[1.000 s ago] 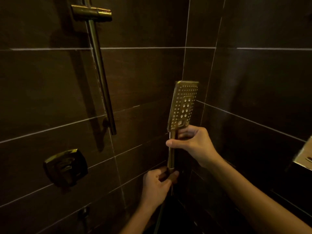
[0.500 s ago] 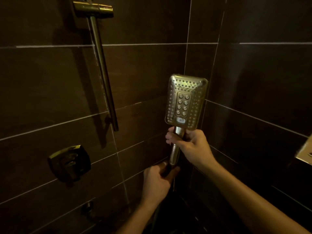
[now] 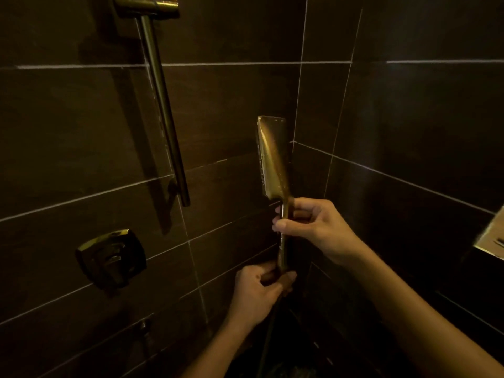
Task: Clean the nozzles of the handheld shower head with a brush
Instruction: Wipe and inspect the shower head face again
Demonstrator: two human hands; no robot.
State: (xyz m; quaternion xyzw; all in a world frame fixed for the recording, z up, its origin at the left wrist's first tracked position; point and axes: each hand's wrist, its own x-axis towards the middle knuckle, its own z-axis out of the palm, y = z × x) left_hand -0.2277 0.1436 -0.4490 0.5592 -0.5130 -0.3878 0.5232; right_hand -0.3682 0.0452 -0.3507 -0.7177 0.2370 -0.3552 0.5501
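Head cam, dim shower stall: a person holds a handheld shower head (image 3: 272,156) upright in the corner where two dark tiled walls (image 3: 231,110) meet. Its long axis runs near vertical, head end up, handle down. The flat rectangular head is turned nearly edge-on to the lens; a thin strip of nozzle face shows along the left edge, so the nozzles point left, toward the slide bar (image 3: 163,105), and the smooth back angles right. Finish is polished brass or gold-tone metal w/ water drops on the back.

The right hand (image 3: 316,227) is closed round the upper handle, just under the head, thumb across the front. The left hand (image 3: 259,290) is clenched round the handle's bottom end, where a dark hose (image 3: 268,336) drops away toward the floor. Both forearms are bare.

On the left wall, a round metal slide bar, same finish, slants down from a bracket (image 3: 147,6) at top. Below it sits a squarish valve plate w/ lever (image 3: 111,257), glossy. Tiles are large, dark brown rectangles w/ pale grout lines, matte and faintly grained. A pale object at the right edge is too cropped to ID.
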